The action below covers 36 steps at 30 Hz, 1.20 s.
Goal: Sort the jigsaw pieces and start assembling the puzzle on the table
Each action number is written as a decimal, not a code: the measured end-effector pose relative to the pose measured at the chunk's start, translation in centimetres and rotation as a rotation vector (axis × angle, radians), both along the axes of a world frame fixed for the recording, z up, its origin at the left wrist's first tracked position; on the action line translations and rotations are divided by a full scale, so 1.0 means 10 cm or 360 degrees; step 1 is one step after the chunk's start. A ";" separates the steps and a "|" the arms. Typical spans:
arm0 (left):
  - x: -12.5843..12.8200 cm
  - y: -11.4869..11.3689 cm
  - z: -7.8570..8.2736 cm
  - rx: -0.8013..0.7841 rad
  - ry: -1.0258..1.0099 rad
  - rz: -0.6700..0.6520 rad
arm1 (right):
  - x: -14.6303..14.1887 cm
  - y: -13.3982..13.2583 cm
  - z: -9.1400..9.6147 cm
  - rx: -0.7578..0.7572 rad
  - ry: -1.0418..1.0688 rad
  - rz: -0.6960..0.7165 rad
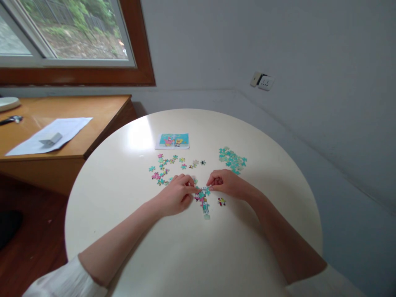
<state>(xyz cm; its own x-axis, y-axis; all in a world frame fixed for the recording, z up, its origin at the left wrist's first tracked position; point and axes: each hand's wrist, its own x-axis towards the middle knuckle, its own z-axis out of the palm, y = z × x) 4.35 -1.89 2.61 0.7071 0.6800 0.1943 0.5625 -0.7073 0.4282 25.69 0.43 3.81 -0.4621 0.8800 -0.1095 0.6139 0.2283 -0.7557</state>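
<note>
Joined jigsaw puzzle pieces lie on the round table in front of me, forming a narrow upright strip with a wider top, in teal, pink and white. At the upper left of this section, my left hand has curled fingers, with fingertips pressed on its edge. Across from it, my right hand pinches a small teal puzzle piece between thumb and index finger, against the section's upper right edge. Fingers partly cover the join. A small joined cluster of yellow and red pieces lies just right of the section.
Loose mixed-colour pieces are scattered beyond my left hand. A pile of teal pieces lies beyond my right hand. The reference picture card rests farther back on the white table. A wooden desk stands at left, below a window.
</note>
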 end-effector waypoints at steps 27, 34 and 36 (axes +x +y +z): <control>0.00 0.00 0.02 -0.0017 0.0017 -0.0002 | 0.02 -0.01 0.04 -0.0017 -0.0013 0.0082; -0.01 0.00 0.02 -0.0008 0.0027 -0.0009 | 0.01 -0.01 0.03 -0.0033 -0.0028 0.0103; 0.00 0.00 0.02 -0.0013 0.0029 -0.0009 | 0.01 -0.01 0.03 -0.0035 -0.0034 0.0107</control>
